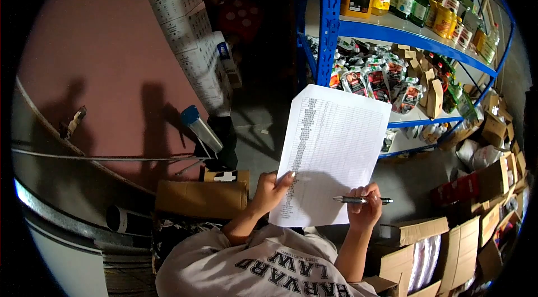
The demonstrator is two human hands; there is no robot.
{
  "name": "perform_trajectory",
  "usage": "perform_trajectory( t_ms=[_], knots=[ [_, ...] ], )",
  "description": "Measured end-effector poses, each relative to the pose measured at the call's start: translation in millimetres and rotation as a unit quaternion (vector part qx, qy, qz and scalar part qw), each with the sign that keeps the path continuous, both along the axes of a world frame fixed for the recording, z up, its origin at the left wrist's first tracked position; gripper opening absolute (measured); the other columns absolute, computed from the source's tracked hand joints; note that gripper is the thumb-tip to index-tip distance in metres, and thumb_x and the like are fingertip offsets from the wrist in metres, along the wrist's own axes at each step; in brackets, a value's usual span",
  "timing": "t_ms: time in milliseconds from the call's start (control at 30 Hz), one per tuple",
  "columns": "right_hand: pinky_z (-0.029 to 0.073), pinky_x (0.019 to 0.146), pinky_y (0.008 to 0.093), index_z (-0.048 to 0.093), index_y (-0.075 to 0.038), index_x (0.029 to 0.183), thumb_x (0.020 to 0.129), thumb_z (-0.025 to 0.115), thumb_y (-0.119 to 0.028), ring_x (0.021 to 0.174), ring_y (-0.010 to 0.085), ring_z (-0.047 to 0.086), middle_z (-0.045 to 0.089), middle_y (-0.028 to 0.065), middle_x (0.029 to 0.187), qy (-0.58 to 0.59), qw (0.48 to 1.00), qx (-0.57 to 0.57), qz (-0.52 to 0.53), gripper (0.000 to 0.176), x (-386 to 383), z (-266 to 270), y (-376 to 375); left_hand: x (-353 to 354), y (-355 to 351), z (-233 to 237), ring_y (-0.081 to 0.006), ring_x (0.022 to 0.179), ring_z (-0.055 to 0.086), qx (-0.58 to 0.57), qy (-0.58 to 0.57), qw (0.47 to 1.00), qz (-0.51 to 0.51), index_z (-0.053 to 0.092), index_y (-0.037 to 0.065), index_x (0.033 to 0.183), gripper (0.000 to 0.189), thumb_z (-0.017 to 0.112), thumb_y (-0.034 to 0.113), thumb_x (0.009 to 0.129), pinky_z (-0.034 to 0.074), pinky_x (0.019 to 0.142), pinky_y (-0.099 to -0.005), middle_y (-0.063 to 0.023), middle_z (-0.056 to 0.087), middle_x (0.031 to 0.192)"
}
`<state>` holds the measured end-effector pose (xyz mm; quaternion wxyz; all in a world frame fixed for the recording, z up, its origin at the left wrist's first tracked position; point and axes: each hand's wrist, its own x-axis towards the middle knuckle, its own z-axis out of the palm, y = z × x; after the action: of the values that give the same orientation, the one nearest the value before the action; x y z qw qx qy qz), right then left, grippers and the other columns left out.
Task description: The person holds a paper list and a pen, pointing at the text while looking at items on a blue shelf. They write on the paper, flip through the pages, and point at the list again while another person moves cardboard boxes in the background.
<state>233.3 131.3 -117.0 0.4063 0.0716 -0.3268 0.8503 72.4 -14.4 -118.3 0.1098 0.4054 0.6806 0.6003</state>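
Note:
In the head view my left hand (271,193) grips the lower left edge of a white paper sheet (342,151), its thumb lying on top. A printed table covers the sheet, with a column of small text down the left side and ruled rows beside it. My right hand (365,212) is closed around a pen (358,200) at the sheet's lower right. The pen lies roughly sideways, its tip pointing left over the paper. Fingers under the sheet are hidden.
Blue metal shelving (414,36) stands ahead on the right, bearing bottles (412,3), jars and foil pouches (376,81). Open cardboard boxes (462,246) crowd the right side. Left of me are a closed carton (202,199), a thin metal rod (112,157) and stacked printed white boxes (188,28).

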Motion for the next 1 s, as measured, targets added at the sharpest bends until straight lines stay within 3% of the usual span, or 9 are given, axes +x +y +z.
perform_trajectory(
  t_ms=[767, 900, 1000],
  knots=[
    [0.031, 0.038, 0.0208, 0.042, 0.0, 0.074, 0.079, 0.044, -0.019, 0.039, 0.0094, 0.038, 0.043, 0.0054, 0.051, -0.012, 0.998, -0.057, -0.008, 0.02, 1, 2, -2, 2, -1, 9, -0.0071, 0.045, 0.041, -0.026, -0.004, 1.0, 0.004, 0.052, -0.004, 0.069, 0.037, 0.047, 0.03, 0.082, 0.033, 0.041, -0.0226, -0.0036, 0.047, 0.049],
    [0.033, 0.039, 0.02, 0.042, -0.001, 0.074, 0.075, 0.053, -0.016, 0.042, 0.0093, 0.04, 0.046, 0.0061, 0.059, -0.051, 0.998, -0.033, -0.033, 0.019, 5, 0, -5, 4, -2, 17, -0.0071, 0.045, 0.041, -0.052, 0.005, 0.999, 0.015, 0.052, -0.005, 0.068, 0.035, 0.049, 0.028, 0.081, 0.032, 0.041, -0.0226, -0.0045, 0.047, 0.049],
    [0.032, 0.039, 0.0203, 0.042, 0.0, 0.073, 0.074, 0.055, -0.017, 0.046, 0.0098, 0.042, 0.048, 0.0077, 0.066, -0.073, 0.989, 0.03, -0.127, 0.022, -2, -8, -9, 5, -2, 16, -0.0066, 0.045, 0.04, -0.022, -0.008, 1.0, 0.015, 0.051, -0.005, 0.067, 0.033, 0.05, 0.025, 0.081, 0.032, 0.04, -0.0225, -0.0045, 0.047, 0.048]
  ],
)
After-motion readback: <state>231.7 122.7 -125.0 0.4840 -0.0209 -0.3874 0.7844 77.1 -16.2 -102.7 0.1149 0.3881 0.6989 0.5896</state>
